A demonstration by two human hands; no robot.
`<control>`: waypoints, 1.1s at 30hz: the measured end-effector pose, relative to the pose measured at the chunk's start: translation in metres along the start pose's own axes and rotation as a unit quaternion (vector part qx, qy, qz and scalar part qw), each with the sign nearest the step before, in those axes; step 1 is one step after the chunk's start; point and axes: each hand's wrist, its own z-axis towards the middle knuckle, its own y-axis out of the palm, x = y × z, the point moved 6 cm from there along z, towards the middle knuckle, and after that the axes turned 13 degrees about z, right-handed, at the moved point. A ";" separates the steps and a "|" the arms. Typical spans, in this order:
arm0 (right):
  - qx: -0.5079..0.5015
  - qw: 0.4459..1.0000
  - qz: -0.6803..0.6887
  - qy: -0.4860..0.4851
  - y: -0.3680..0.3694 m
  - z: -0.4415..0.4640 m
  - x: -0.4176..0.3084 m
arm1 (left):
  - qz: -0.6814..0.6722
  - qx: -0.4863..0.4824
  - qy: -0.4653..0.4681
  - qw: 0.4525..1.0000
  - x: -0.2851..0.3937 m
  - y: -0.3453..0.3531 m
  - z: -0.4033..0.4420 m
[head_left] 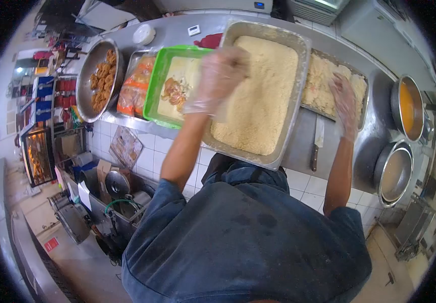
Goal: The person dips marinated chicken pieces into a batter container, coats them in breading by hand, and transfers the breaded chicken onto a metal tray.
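Observation:
My left hand (222, 76), in a clear plastic glove, hangs over the edge between a green tub (153, 83) and a deep steel pan (281, 132). Motion smears its fingers. Pale flour-like breading (258, 101) fills much of the pan. In the tub, pinkish raw meat pieces (176, 92) lie in a cream-coloured liquid. Over on the right, my gloved right hand (345, 98) rests with fingers stretched out on breaded pieces (321, 83) in a shallow tray (363, 108). Nothing shows in its grasp.
A knife (317, 144) lies below the tray. Right: bowls of orange liquid (407, 106) and cloudy liquid (395, 171). Left: bagged meat (136, 83) and a steel bowl (83, 93) of browned pieces. A small white timer (194, 30) and lidded tub (144, 34) sit behind.

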 end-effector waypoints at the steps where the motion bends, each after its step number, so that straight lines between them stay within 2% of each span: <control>1: 0.002 1.000 -0.004 0.004 0.002 -0.011 -0.003 | -0.004 0.030 0.027 0.999 -0.008 0.019 -0.009; 3: 0.008 1.000 -0.016 0.013 0.007 -0.033 -0.011 | 0.001 0.003 0.041 0.999 -0.013 0.048 -0.037; 5: 0.014 0.999 0.024 0.040 0.024 -0.061 -0.029 | 0.065 -0.165 -0.011 0.984 -0.023 0.072 -0.073; 8: -0.001 0.998 0.035 0.056 0.073 -0.093 -0.051 | 0.000 -0.159 -0.029 0.987 -0.058 0.060 -0.122; 11: -0.036 0.994 0.079 0.072 0.164 -0.113 -0.073 | -0.072 -0.136 -0.153 0.976 -0.131 0.017 -0.130; 13: -0.108 0.958 0.212 0.162 0.248 -0.120 -0.079 | 0.002 -0.115 -0.150 0.982 -0.205 0.005 -0.120; 15: -0.148 0.965 0.204 0.076 0.301 -0.113 -0.131 | 0.199 -0.049 -0.114 0.972 -0.294 0.021 -0.118; 17: -0.081 0.989 0.095 -0.076 0.368 -0.077 -0.063 | 0.261 -0.156 -0.109 0.946 -0.358 0.050 -0.101; 18: -0.048 0.992 0.094 -0.064 0.391 -0.061 -0.026 | 0.292 -0.208 -0.104 0.928 -0.378 0.061 -0.096; 20: 0.022 0.995 0.091 -0.043 0.411 -0.040 0.022 | 0.316 -0.244 0.033 0.916 -0.387 0.074 -0.087; 21: -0.001 0.998 0.058 -0.039 0.415 -0.044 0.022 | 0.327 -0.262 0.104 0.902 -0.387 0.079 -0.087; 23: -0.048 0.998 -0.007 -0.028 0.422 -0.054 0.024 | 0.343 -0.337 0.119 0.869 -0.386 0.076 -0.087; 24: -0.090 0.996 -0.020 0.014 0.426 -0.064 0.031 | 0.348 -0.375 0.124 0.850 -0.385 0.076 -0.092; 26: -0.172 0.979 -0.044 0.096 0.432 -0.090 0.057 | 0.360 -0.344 0.144 0.855 -0.405 0.098 -0.114; 27: -0.194 0.979 -0.035 0.052 0.431 -0.100 0.053 | 0.368 -0.322 0.154 0.858 -0.412 0.106 -0.114; 29: -0.240 0.970 -0.016 -0.036 0.430 -0.133 0.049 | 0.346 -0.345 0.144 0.861 -0.411 0.106 -0.120; 30: -0.266 0.961 0.070 0.005 0.438 -0.142 0.084 | 0.335 -0.356 0.139 0.861 -0.410 0.106 -0.122; 31: -0.241 0.947 0.163 0.135 0.433 -0.144 0.089 | 0.300 -0.330 0.128 0.886 -0.409 0.102 -0.119; 32: -0.211 0.907 0.254 0.262 0.429 -0.154 0.082 | 0.264 -0.305 0.115 0.908 -0.410 0.097 -0.118; 33: -0.178 0.842 0.338 0.382 0.426 -0.166 0.068 | 0.227 -0.280 0.099 0.927 -0.411 0.090 -0.122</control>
